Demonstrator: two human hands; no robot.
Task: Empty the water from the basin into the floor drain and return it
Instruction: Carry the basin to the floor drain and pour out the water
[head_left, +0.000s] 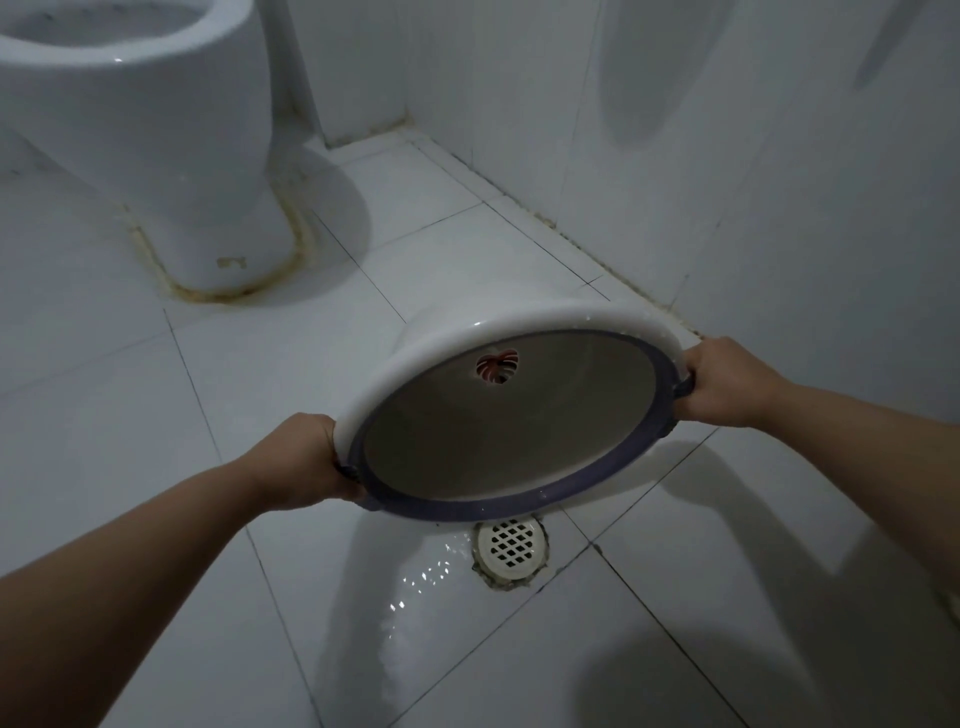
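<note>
A white basin (509, 415) with a dark purple rim is tipped steeply toward me, its mouth facing me. A small red heart mark shows on its inside bottom, and I see no water inside. My left hand (306, 462) grips the rim at the lower left. My right hand (722, 382) grips the rim at the upper right. The basin's lowest edge hangs just above the round white floor drain (511, 551). A wet, glistening patch of water (415, 587) spreads on the tiles left of and below the drain.
A white toilet (156, 130) stands at the upper left, with stained sealant around its base. White tiled walls (727, 156) close the right side and the back. The floor is white tile with dark grout lines.
</note>
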